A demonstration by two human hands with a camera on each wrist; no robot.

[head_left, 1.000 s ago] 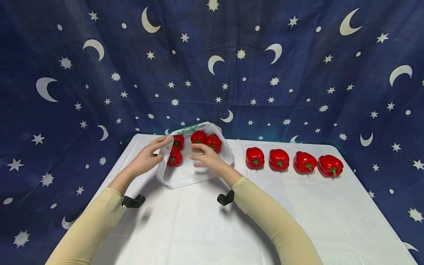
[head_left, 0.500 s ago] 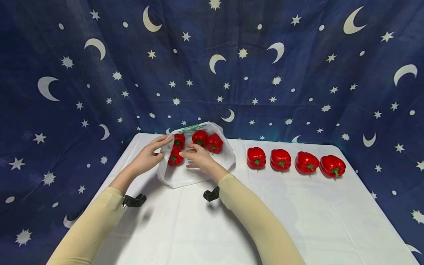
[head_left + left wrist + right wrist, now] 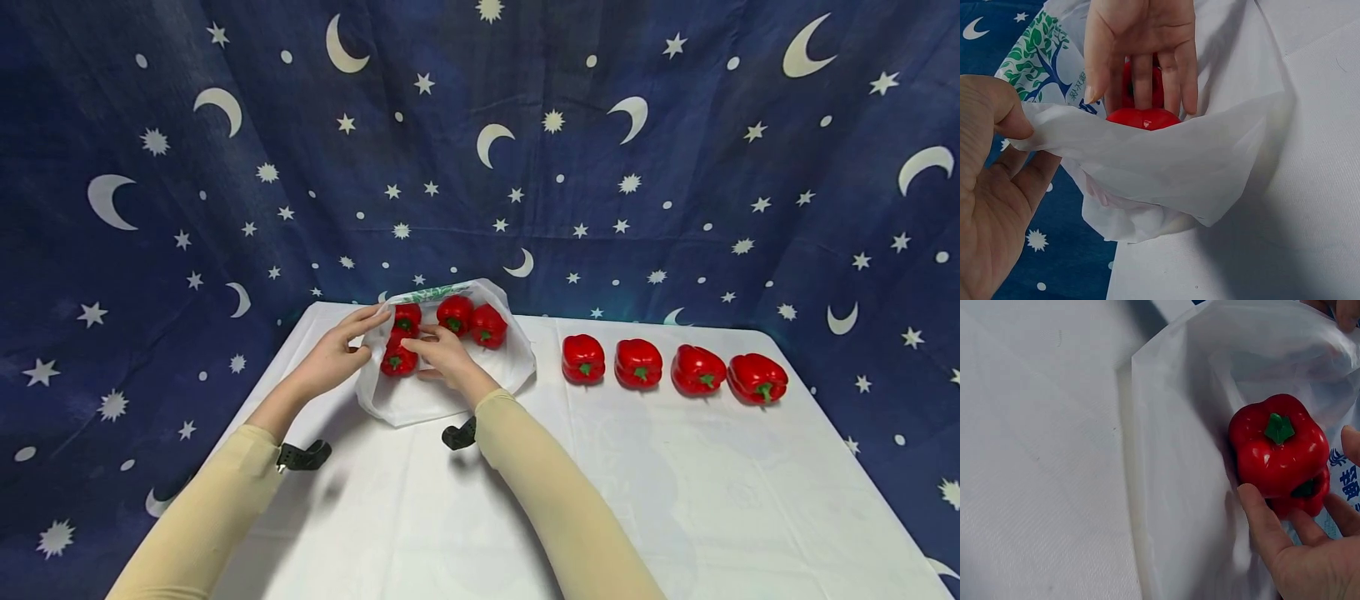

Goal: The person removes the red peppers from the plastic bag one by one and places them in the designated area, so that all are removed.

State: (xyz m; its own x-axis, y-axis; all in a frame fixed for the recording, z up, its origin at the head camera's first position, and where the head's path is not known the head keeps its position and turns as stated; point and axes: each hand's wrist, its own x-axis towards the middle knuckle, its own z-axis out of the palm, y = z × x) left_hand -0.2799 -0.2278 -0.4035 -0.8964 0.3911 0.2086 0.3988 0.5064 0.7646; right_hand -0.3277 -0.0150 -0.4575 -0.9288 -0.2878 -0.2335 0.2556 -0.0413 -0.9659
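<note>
A white plastic bag (image 3: 408,406) with a green tree print lies on its side, mouth towards me, several red bell peppers inside. My left hand (image 3: 333,357) pinches the bag's left edge between thumb and fingers, as the left wrist view shows. Inside the bag is my right hand (image 3: 450,360), its fingers extended beside the front left bell pepper (image 3: 1280,447). Its fingertips are right at that pepper's side. Behind it sits another bell pepper (image 3: 407,317), partly hidden. Two more, a bell pepper (image 3: 454,313) and its neighbour bell pepper (image 3: 489,326), lie at the right inside the bag.
Right of the bag, several more red peppers stand in a row: a pepper (image 3: 582,359) nearest the bag, a pepper (image 3: 757,379) at the far end. A white cloth covers the table (image 3: 675,492). Behind hangs a dark blue curtain (image 3: 450,150) with moons and stars.
My right hand has moved left inside the bag, from the middle to the front left pepper. The left hand has stayed at the bag's edge.
</note>
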